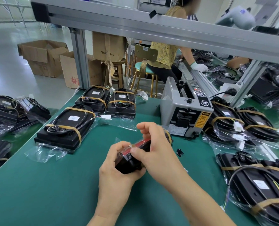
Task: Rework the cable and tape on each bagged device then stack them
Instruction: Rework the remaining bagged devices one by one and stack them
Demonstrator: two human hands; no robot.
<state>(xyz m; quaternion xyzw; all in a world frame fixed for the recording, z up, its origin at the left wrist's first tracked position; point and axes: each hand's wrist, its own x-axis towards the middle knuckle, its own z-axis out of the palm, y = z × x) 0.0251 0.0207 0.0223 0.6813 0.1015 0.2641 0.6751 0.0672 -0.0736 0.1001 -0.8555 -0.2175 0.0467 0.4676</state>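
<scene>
Two hands, left hand (pixel 117 162) and right hand (pixel 153 149), clasp one bagged device (pixel 130 160); three taped devices (pixel 65 126) beyond.

Two bare hands and forearms, seen from the wearer's own head.

The left hand (pixel 117 170) and right hand (pixel 153 149) wear no gloves, rings or watch. Both forearms are uncovered to the bottom edge of the view, with no sleeve showing. Fingernails are short and unpainted.

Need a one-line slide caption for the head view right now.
Both hands, left hand and right hand, grip a bagged device above the green mat, beside the tape dispenser.
</scene>
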